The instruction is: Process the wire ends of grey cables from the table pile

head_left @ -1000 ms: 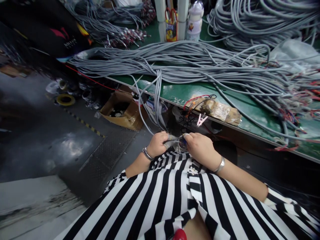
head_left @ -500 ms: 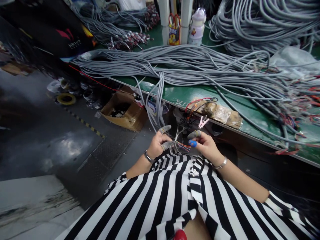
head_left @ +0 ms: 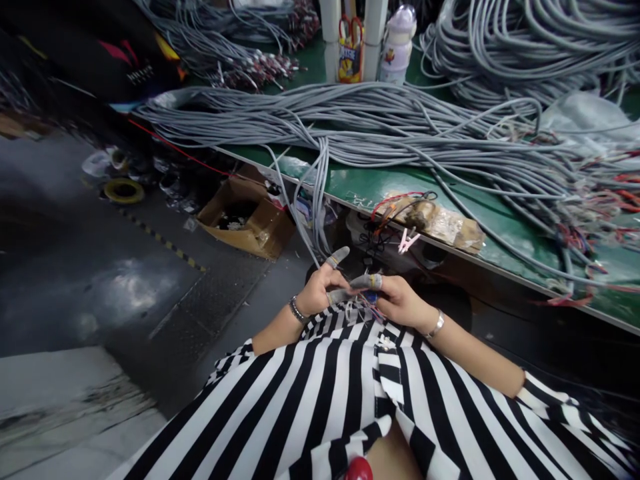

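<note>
My left hand, with grey covers on its fingertips, is closed around the end of a grey cable; the grip itself is partly hidden. Thin loose wires, some white and some coloured, fan out from that end, just above my lap. My right hand pinches at these wires between a grey-covered finger and a blue-covered thumb, its fingertips meeting those of my left hand. Several grey cables hang down from the table edge toward my left hand.
A long bundle of grey cables lies across the green table. Near the edge are a taped block and a pink clip. Behind stand a bottle and scissors in a holder. A cardboard box sits below.
My right hand has moved left and slightly down, from beside the fanned wires onto them, and its fingers have closed there. My left hand stays nearly in place.
</note>
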Motion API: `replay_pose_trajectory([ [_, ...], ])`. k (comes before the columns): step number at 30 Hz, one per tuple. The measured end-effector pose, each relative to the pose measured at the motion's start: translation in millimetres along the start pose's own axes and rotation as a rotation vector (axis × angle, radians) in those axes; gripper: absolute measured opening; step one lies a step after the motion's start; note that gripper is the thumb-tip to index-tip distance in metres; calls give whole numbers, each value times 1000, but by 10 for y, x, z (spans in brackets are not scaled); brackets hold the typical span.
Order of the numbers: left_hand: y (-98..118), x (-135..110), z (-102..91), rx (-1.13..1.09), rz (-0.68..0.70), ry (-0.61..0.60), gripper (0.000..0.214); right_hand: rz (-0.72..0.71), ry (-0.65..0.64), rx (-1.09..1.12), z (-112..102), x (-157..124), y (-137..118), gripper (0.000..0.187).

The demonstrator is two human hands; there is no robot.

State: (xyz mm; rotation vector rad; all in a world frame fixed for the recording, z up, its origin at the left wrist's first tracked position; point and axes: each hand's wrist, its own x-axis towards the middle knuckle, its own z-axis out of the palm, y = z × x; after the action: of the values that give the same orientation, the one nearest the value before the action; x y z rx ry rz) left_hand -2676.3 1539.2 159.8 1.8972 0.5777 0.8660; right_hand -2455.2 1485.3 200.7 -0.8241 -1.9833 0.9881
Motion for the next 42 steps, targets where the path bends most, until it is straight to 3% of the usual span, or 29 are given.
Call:
replay_pose_trajectory([
  [4, -13, 0, 0, -195, -63, -11, 73, -139, 39, -261, 43, 55, 26, 24],
  [7, -6, 5, 14, -347, -126, 1, 87, -192, 61, -409, 69, 78, 32, 22],
  [11, 0, 14, 32, -541, -174, 76, 97, -54, 106, -309, 55, 112, -3, 20],
  [14, -16, 33, 30, -647, -187, 197, 89, 199, 257, 15, 54, 110, 79, 21],
  [16, -23, 51, 16, -708, -195, 274, 69, 351, 349, 217, 67, 81, 192, 24],
  [19, -8, 73, -17, -867, -197, 394, 38, 466, 429, 303, 86, 23, 298, 25],
  [21, 15, 85, -30, -998, -215, 462, 36, 423, 426, 208, 89, -1, 247, 21],
  [24, 38, 111, -16, -1069, -281, 499, 36, 184, 315, -25, 94, 6, 35, 19],
  [27, 28, 141, 26, -978, -299, 496, 37, 25, 204, -176, 126, 43, -114, 18],
  [30, 4, 153, 68, -765, -273, 467, 32, 78, 189, -196, 173, 60, -92, 15],
  [34, -8, 163, 96, -341, -228, 396, 24, 170, 262, -82, 190, 1, 14, 24],
  [39, -12, 261, 116, 255, 105, 475, 16, 305, 373, 140, 160, -94, 50, 54],
  [42, -22, 339, 151, 544, 303, 517, 16, 307, 489, 329, 143, -59, 50, 62],
])
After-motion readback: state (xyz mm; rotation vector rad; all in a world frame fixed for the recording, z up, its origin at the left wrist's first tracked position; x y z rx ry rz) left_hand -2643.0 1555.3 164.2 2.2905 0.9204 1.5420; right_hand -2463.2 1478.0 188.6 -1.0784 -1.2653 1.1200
